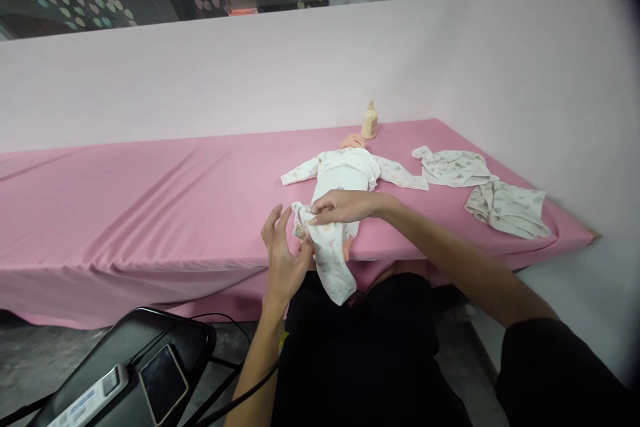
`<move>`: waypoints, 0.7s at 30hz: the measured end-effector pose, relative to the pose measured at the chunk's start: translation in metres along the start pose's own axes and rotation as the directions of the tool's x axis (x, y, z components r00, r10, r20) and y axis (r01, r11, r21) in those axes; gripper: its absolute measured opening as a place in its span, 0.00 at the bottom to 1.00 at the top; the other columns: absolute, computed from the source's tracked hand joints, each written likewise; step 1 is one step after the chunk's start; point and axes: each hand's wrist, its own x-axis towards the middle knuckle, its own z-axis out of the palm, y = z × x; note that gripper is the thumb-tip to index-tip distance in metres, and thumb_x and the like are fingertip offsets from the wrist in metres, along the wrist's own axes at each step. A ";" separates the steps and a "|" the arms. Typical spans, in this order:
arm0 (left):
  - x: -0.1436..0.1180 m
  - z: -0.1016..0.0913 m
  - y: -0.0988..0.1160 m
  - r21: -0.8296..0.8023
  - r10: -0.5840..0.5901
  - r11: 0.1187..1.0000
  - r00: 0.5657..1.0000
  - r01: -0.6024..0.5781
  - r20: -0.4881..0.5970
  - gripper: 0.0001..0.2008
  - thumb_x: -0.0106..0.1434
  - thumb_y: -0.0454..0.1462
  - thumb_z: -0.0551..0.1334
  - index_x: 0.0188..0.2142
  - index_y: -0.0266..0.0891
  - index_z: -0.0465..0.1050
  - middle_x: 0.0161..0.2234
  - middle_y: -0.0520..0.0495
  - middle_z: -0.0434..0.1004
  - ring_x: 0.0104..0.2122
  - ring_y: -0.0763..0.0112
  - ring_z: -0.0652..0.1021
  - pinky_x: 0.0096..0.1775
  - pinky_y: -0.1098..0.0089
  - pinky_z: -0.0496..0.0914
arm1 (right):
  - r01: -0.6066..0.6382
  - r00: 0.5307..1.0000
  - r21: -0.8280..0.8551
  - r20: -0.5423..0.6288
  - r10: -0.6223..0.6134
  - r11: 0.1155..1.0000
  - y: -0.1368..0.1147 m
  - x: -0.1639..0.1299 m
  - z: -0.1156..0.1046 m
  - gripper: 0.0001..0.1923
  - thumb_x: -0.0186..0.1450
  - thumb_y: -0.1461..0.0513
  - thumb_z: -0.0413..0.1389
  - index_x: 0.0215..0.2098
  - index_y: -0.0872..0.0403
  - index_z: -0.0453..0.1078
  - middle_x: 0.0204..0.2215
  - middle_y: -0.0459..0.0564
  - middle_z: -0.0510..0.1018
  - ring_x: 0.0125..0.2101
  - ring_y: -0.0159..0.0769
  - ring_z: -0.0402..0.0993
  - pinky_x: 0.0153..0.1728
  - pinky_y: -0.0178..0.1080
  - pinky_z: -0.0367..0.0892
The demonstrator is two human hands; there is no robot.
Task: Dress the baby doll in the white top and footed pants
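Printed white garment [333, 260] hangs just below my right grip [345, 207], which pinches its upper end, and droops past the front edge of the tabletop [200, 200]. My left grip [286, 257] is spread beside it; from my end I cannot tell whether the thumb touches cloth. Beyond both grips lies the doll [340, 181], sleeves outstretched.

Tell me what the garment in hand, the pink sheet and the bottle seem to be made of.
Garment: thin, matte fabric, probably cotton knit; it hangs limp and creases softly.
Sheet: cloth with a dull finish, fibre unclear; it wrinkles on top and drapes over the edge in folds.
Bottle: likely smooth, cream-coloured plastic, going by its pump-like top; too small here to be sure.
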 end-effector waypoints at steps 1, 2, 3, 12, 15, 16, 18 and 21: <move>0.010 -0.004 0.000 0.004 0.044 0.999 0.997 -0.044 0.069 0.29 0.64 0.38 0.60 0.64 0.44 0.56 0.63 0.41 0.58 0.63 0.59 0.60 0.60 0.56 0.60 | -0.025 0.999 0.027 0.047 0.024 0.999 -0.001 0.000 -0.004 0.14 0.64 0.55 0.55 0.25 0.54 0.66 0.22 0.41 0.63 0.23 0.27 0.56 0.25 0.33 0.53; 0.020 -0.007 0.000 0.017 0.083 0.996 0.986 -0.087 0.147 0.26 0.64 0.37 0.60 0.62 0.45 0.59 0.61 0.42 0.63 0.61 0.59 0.63 0.60 0.57 0.60 | -0.052 0.995 0.066 0.088 0.047 0.996 -0.001 0.001 -0.009 0.15 0.64 0.54 0.55 0.24 0.54 0.65 0.21 0.41 0.63 0.23 0.27 0.57 0.25 0.33 0.53; 0.030 -0.010 -0.001 0.034 0.116 0.991 0.969 -0.126 0.217 0.22 0.64 0.37 0.59 0.58 0.44 0.63 0.56 0.44 0.68 0.57 0.60 0.67 0.58 0.57 0.61 | -0.083 0.991 0.112 0.118 0.070 0.990 0.000 0.001 -0.013 0.16 0.64 0.54 0.55 0.23 0.54 0.65 0.21 0.42 0.63 0.23 0.28 0.57 0.26 0.34 0.54; 0.073 -0.013 -0.009 -0.106 0.278 0.960 0.861 -0.258 0.427 0.07 0.64 0.32 0.58 0.41 0.41 0.70 0.39 0.49 0.74 0.41 0.68 0.73 0.48 0.64 0.65 | -0.462 0.876 0.313 0.306 0.373 0.830 0.032 0.013 -0.032 0.11 0.58 0.60 0.57 0.20 0.55 0.68 0.19 0.44 0.65 0.21 0.27 0.56 0.20 0.33 0.54; 0.089 -0.009 -0.009 -0.158 0.276 0.960 0.865 -0.230 0.418 0.07 0.64 0.32 0.57 0.40 0.41 0.71 0.39 0.49 0.75 0.41 0.69 0.73 0.47 0.65 0.67 | -0.516 0.819 0.271 0.436 0.374 0.813 0.041 0.020 -0.037 0.05 0.53 0.64 0.61 0.21 0.55 0.71 0.18 0.42 0.67 0.20 0.27 0.60 0.20 0.31 0.57; 0.095 -0.007 -0.009 -0.180 0.270 0.960 0.871 -0.213 0.410 0.08 0.64 0.32 0.57 0.40 0.41 0.71 0.39 0.49 0.75 0.41 0.69 0.73 0.46 0.66 0.67 | -0.511 0.820 0.267 0.435 0.371 0.817 0.045 0.023 -0.038 0.04 0.50 0.65 0.63 0.22 0.55 0.72 0.19 0.42 0.69 0.21 0.28 0.63 0.20 0.31 0.59; 0.109 0.000 -0.008 -0.238 0.263 0.955 0.886 -0.180 0.383 0.07 0.64 0.32 0.57 0.40 0.41 0.71 0.40 0.49 0.75 0.41 0.70 0.74 0.45 0.67 0.68 | -0.472 0.862 0.287 0.348 0.369 0.834 0.056 0.028 -0.038 0.08 0.46 0.66 0.66 0.25 0.55 0.74 0.20 0.43 0.72 0.23 0.31 0.68 0.21 0.32 0.63; 0.126 0.010 -0.006 -0.317 0.267 0.936 0.898 -0.155 0.349 0.06 0.64 0.33 0.58 0.39 0.40 0.71 0.39 0.50 0.76 0.39 0.71 0.75 0.43 0.69 0.69 | -0.371 0.926 0.333 0.055 0.375 0.867 0.078 0.035 -0.033 0.11 0.45 0.61 0.69 0.25 0.54 0.73 0.18 0.43 0.71 0.23 0.34 0.70 0.20 0.34 0.64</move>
